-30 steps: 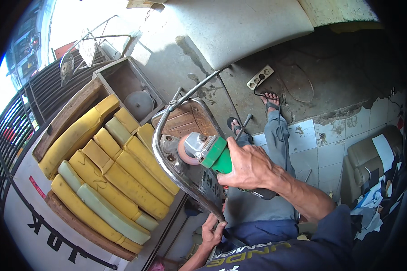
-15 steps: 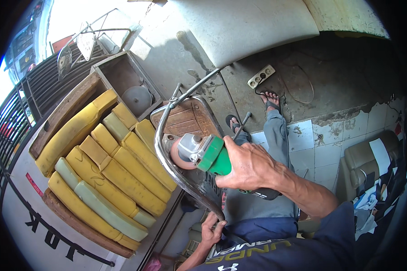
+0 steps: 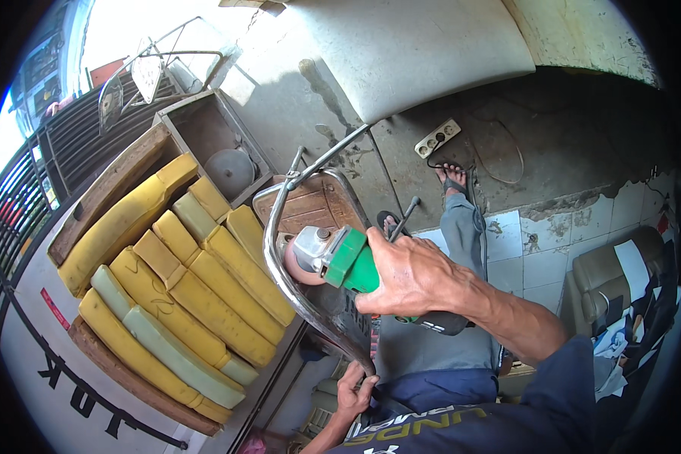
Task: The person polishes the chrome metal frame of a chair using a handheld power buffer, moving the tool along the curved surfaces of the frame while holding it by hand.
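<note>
My right hand [image 3: 420, 278] is wrapped round a green angle grinder [image 3: 353, 265] with a grey metal head. The grinder's reddish-brown disc [image 3: 301, 271] sits against the inner side of a bent metal tube frame [image 3: 298, 302]; I cannot tell if it is spinning. Lower down, my left hand [image 3: 353, 393] grips the near end of that tube, close to my body. Behind the grinder a rusty, ribbed metal panel [image 3: 318, 203] shows within the curve of the frame. The grinder's rear end is partly hidden under my right hand and forearm.
Several yellow foam pads [image 3: 231, 291] lie side by side on the left. Beyond them stands a wooden box [image 3: 251, 151] with a round grey disc inside. A white power strip [image 3: 437, 138] with a plugged-in cord lies on the floor near my foot. A pale padded panel [image 3: 424, 60] is at the top.
The grinder and my right hand have shifted very slightly left along the tube. My left hand keeps its grip, and the whole view has tilted a little.
</note>
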{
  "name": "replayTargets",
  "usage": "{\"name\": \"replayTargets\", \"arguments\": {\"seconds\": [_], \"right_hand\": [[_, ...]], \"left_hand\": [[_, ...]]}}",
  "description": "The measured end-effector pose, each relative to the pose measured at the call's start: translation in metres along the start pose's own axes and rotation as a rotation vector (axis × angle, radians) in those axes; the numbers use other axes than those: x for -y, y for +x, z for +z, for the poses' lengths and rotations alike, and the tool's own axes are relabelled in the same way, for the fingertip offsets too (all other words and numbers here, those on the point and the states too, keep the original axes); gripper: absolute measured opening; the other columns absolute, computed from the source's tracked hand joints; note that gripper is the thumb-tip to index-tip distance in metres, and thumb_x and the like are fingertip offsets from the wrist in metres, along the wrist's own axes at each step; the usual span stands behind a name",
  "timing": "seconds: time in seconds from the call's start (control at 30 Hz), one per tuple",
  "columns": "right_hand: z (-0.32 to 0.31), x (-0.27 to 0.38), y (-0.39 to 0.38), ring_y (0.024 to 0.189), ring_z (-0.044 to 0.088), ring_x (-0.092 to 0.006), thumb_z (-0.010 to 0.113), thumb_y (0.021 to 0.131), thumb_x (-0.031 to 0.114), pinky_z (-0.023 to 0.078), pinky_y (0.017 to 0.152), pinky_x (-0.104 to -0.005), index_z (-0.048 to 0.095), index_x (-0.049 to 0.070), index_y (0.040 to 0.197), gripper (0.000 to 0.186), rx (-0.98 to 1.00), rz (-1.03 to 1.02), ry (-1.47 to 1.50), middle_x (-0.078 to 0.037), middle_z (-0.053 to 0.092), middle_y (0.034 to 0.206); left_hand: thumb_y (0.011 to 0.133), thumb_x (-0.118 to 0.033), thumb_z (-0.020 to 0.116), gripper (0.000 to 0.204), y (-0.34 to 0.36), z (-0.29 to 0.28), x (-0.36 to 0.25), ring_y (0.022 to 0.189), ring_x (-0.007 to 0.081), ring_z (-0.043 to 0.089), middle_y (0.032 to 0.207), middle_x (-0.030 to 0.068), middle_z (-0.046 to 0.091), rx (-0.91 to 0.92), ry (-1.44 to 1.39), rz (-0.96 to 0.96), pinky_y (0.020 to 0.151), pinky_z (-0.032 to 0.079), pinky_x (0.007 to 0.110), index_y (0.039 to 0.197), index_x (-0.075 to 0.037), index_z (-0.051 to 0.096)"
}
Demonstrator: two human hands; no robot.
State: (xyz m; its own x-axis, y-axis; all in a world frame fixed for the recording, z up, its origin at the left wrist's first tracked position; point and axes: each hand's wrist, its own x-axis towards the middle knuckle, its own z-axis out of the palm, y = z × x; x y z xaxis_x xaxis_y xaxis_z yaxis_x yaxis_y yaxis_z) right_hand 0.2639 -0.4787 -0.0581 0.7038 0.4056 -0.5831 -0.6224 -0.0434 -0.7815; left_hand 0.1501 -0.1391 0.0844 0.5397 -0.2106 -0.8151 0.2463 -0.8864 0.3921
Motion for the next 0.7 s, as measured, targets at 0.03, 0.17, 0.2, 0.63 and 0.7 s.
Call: {"name": "replayTargets", "arguments": {"seconds": [0.03,0.17,0.2,0.63,0.7], "right_hand": [[-0.003,0.005,-0.001,0.088,0.073,-0.0519,0.069,0.075,0.036,0.058,0.086,-0.0562,0.048,-0.018,0.119,0.073,0.024,0.017,0.009,-0.038,0.07,0.086],[-0.009,0.003,0.021,0.093,0.073,-0.0521,0.071,0.073,0.04,0.058,0.089,-0.0544,0.05,-0.017,0.121,0.077,0.011,0.077,-0.027,-0.038,0.071,0.094],[-0.011,0.002,0.024,0.094,0.073,-0.0513,0.071,0.073,0.04,0.058,0.089,-0.0537,0.051,-0.018,0.122,0.078,0.017,0.06,-0.027,-0.038,0.071,0.095],[-0.035,0.017,0.049,0.088,0.075,-0.0437,0.077,0.071,0.045,0.059,0.079,-0.0465,0.063,-0.015,0.109,0.073,0.135,0.065,-0.032,-0.034,0.072,0.094],[-0.026,0.004,0.059,0.088,0.075,-0.0438,0.077,0.07,0.045,0.059,0.079,-0.0467,0.062,-0.015,0.11,0.074,0.068,0.089,-0.026,-0.033,0.072,0.093]], "left_hand": [[0.091,-0.003,0.071,0.016,0.003,0.0,0.0,0.111,0.0349,0.065,0.115,0.0199,0.067,0.004,0.008,0.003,0.1,0.047,0.038,0.105,0.005,0.068],[0.091,-0.001,0.071,0.013,0.007,-0.001,-0.002,0.1,0.0337,0.064,0.105,0.0175,0.066,-0.002,0.023,0.057,0.093,0.049,0.036,0.101,0.004,0.066],[0.09,0.0,0.07,0.013,0.008,-0.001,-0.001,0.099,0.0334,0.064,0.105,0.0174,0.065,-0.004,0.017,0.07,0.093,0.049,0.036,0.101,0.004,0.066],[0.093,-0.006,0.071,0.017,0.007,0.001,-0.003,0.102,0.0305,0.064,0.106,0.0161,0.066,-0.05,-0.008,0.035,0.094,0.049,0.036,0.103,0.006,0.066],[0.092,-0.006,0.071,0.017,0.009,0.003,-0.003,0.101,0.0307,0.063,0.105,0.0162,0.066,-0.07,0.012,0.069,0.093,0.049,0.036,0.104,0.006,0.066]]}}
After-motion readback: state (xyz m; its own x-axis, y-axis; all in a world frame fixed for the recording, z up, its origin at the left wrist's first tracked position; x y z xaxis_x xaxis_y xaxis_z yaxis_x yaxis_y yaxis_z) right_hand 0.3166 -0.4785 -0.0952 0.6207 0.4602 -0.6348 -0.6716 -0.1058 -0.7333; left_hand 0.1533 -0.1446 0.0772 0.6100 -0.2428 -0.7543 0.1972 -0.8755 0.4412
